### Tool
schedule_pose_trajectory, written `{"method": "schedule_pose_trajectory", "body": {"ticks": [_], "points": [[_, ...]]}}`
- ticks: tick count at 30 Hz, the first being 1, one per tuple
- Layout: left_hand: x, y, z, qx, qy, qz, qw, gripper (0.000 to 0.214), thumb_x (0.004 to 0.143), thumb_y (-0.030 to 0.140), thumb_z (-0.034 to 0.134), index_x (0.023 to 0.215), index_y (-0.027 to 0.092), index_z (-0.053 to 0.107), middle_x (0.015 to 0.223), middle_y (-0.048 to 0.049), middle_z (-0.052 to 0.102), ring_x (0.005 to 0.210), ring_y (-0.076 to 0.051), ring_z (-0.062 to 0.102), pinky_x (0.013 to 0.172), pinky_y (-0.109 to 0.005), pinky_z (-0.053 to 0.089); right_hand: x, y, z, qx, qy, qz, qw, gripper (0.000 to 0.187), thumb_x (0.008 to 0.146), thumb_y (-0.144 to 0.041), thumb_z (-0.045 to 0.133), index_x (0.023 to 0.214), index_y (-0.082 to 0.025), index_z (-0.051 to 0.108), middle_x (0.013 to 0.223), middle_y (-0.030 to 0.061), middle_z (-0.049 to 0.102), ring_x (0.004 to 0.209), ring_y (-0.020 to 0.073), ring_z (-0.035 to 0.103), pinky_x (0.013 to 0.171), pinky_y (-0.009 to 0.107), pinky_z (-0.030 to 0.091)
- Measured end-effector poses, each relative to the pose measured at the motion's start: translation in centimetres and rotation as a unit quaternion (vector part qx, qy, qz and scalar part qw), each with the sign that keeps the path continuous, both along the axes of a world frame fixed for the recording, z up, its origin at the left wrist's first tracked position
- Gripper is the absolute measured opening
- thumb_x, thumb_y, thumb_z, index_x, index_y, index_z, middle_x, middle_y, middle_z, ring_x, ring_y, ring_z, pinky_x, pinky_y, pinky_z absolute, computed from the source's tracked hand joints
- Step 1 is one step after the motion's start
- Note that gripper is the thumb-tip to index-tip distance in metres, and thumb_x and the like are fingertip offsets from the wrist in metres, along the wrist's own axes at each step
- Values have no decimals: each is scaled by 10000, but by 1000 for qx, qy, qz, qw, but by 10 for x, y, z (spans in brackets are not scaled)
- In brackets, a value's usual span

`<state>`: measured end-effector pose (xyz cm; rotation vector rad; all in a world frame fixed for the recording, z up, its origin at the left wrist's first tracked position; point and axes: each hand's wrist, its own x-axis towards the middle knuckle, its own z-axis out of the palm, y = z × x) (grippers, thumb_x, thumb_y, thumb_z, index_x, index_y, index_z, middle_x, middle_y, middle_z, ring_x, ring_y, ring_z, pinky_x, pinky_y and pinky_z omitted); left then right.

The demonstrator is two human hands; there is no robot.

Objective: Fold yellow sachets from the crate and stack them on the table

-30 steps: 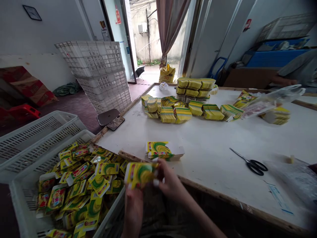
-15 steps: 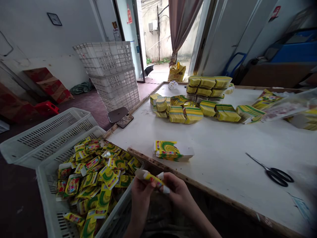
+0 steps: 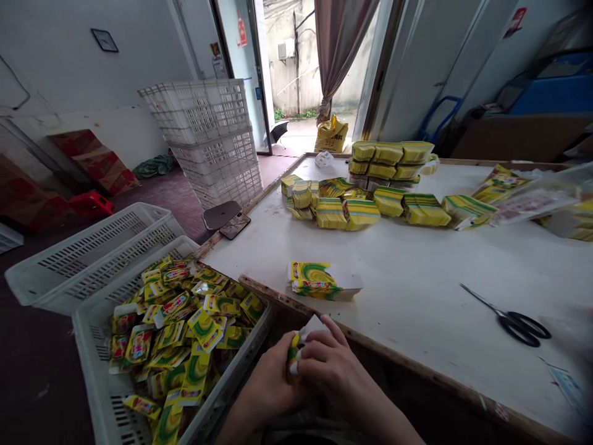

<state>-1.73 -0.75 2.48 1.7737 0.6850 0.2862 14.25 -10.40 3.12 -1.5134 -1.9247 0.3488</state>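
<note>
- Left hand (image 3: 271, 377): one, curled round the box from the left; judged best as a steady, light hold, since thin card would likely crease under a hard squeeze.
- Right hand (image 3: 336, 368): one, fingers bent over the box from the right, meeting the left; both hands together, closed on the same item.
- Box (image 3: 293, 349): one, yellow and green, between the hands, just off the near edge of the surface; largely covered by fingers, so its fold cannot be fully told.
- Flap (image 3: 313, 324): white card, standing up past the right fingers; apparently part of the box. Best pressed along its crease, square to the walls, with fingertips rather than the palm.
- Stack (image 3: 312, 281): printed card, on the surface (image 3: 407, 278) just beyond the hands; near enough for a short reach.
- Crate (image 3: 90, 346): white, slatted, left of the hands, holding many boxes (image 3: 194, 377) at mixed angles; elbow room on that side looks limited.
- Scissors (image 3: 519, 326): one pair, black handles, well apart to the right.
- Bundles (image 3: 331, 214): yellow card, farther back, in a row.
</note>
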Motion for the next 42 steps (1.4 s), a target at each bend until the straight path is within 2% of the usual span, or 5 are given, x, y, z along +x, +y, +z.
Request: {"method": "schedule_pose_trajectory", "body": {"ticks": [5, 11, 16, 22, 42], "points": [[12, -19, -14, 98, 27, 54, 993, 624, 669, 247, 695, 1216, 187, 399, 1065, -78, 652, 936, -247, 615, 816, -342, 477, -10, 4, -35, 25, 363, -235, 901, 687, 783, -362, 631, 1379, -213, 324, 1387, 151, 432, 1277, 317, 407, 1058, 507, 338], [9, -35, -39, 203, 4, 31, 979, 713, 687, 165, 629, 1295, 229, 263, 1200, -112, 581, 1039, -252, 591, 862, -346, 466, -16, 12, -43, -200, 634, -81, 743, 639, 748, -493, 664, 1291, -217, 473, 1223, 120, 611, 1166, 309, 543, 1007, 473, 408], [8, -30, -35, 163, 13, 51, 985, 564, 687, 161, 631, 1173, 259, 362, 1017, -46, 629, 866, -229, 624, 748, -322, 478, -18, 7, -37, -170, 533, -95, 824, 719, 781, -589, 573, 1382, -229, 412, 1332, 154, 536, 1226, 336, 495, 1052, 535, 350], [17, -23, -43, 94, -39, 136, 986, 564, 673, 198, 663, 1196, 219, 454, 1131, -146, 606, 992, -303, 612, 845, -396, 472, -26, 1, -34, -93, 258, -28, 961, 552, 873, -158, 459, 1402, -304, 393, 1520, 77, 305, 1385, 230, 306, 1111, 401, 316], [4, -11, -8, 157, 55, 73, 983, 531, 644, 264, 701, 1148, 208, 545, 1087, -78, 672, 1005, -277, 617, 880, -375, 467, 14, 6, -10, -119, 223, -37, 967, 230, 683, -183, 705, 908, -192, 660, 1281, 116, 530, 1181, 267, 524, 980, 376, 440]]}}
